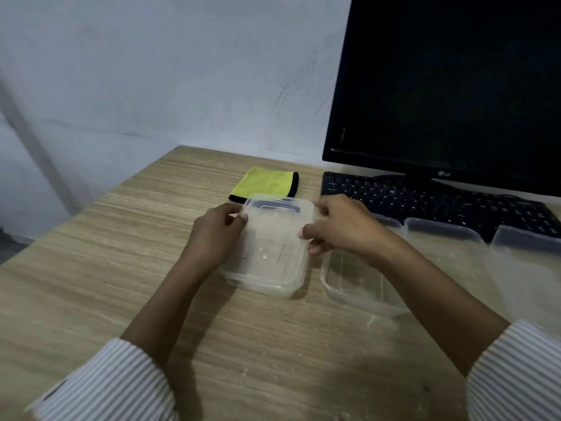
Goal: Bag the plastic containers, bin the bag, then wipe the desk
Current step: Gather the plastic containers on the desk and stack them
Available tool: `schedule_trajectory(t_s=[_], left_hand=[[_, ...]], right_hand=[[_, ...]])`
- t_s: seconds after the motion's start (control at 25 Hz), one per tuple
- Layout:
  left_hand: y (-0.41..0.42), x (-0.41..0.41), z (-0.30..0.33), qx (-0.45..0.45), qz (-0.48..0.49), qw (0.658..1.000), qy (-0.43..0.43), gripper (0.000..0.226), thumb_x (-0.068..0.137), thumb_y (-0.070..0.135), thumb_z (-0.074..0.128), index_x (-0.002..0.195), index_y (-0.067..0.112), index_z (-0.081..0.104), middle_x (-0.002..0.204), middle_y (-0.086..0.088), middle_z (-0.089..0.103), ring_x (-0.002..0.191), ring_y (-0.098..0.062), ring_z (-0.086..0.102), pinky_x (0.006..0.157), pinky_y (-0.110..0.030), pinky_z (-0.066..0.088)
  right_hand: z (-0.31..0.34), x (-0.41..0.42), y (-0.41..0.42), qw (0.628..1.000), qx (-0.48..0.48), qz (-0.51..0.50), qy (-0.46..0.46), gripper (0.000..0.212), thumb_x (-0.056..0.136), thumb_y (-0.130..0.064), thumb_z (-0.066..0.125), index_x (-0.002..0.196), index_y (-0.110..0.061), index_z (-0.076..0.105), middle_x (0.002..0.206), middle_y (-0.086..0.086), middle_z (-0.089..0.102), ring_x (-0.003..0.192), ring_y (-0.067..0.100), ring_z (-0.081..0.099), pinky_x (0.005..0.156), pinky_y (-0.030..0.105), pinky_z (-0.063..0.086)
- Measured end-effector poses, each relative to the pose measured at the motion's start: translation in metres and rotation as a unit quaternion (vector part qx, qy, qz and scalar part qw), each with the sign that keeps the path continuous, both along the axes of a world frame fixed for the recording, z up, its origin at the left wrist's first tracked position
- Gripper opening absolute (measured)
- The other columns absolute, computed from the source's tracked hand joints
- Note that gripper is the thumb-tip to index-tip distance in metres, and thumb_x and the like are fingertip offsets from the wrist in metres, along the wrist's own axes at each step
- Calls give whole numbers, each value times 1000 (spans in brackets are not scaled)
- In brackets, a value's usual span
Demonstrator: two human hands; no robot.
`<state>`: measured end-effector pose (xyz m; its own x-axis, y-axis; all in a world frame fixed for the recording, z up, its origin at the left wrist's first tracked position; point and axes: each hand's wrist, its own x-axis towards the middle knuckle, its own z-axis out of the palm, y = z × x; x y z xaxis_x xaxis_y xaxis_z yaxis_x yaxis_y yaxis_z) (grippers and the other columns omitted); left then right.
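A clear plastic container with its lid on top sits in the middle of the wooden desk. My left hand pinches the lid's left edge. My right hand holds the lid's right edge with thumb and fingers. An open clear container stands just right of it, partly under my right wrist. More clear containers line the front of the keyboard. A folded yellow cloth with black trim lies behind the lidded container. Food crumbs dot the lid and desk.
A black keyboard and a dark monitor fill the back right. The wall runs behind the desk, and the desk's left edge drops to the floor. A translucent plastic piece lies at the far right.
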<state>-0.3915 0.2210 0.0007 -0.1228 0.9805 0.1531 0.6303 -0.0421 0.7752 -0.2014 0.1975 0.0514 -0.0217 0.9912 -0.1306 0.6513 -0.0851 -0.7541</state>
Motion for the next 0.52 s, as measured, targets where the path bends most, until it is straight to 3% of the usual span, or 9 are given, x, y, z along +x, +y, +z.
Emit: schedule_trajectory(t_s=[0.2,0.28,0.36,0.44,0.52], left_hand=[[-1,2,-1,9,-21,1000,20,30,96,28,51,123,19,62,98,-2,63,102,-20,57,77,-24,34],[-2,2,-2,4,-27,999,19,31,96,29,50,124,21,62,100,-3,64,103,-21,57,78,-25,35],[-2,2,-3,1,-26,1000,14,31,96,31,49,124,23,61,92,1,62,93,-18,55,75,-25,35],[-2,3,-7,7,-20,1000,10,31,97,34,48,123,24,61,77,11,57,84,-14,53,71,-25,34],[-1,4,-9,16,-19,1000,18,31,97,34,47,123,24,61,75,12,55,82,-14,52,69,-25,33]], right_hand=[[0,0,27,992,47,-1,-116,25,94,-12,55,112,6,57,76,23,69,50,24,69,59,33,60],[-5,-1,43,983,69,-7,-169,20,95,-10,55,104,5,64,79,24,68,57,28,70,65,36,60],[-11,0,55,976,77,-9,-202,15,91,-12,63,98,-1,68,99,23,65,82,33,68,78,43,58],[-16,3,64,977,79,-21,-197,15,84,-23,73,94,-12,73,109,16,65,100,33,63,90,46,53],[-21,8,68,981,75,-34,-175,12,79,-31,77,86,-22,75,108,11,68,103,29,62,93,45,51]])
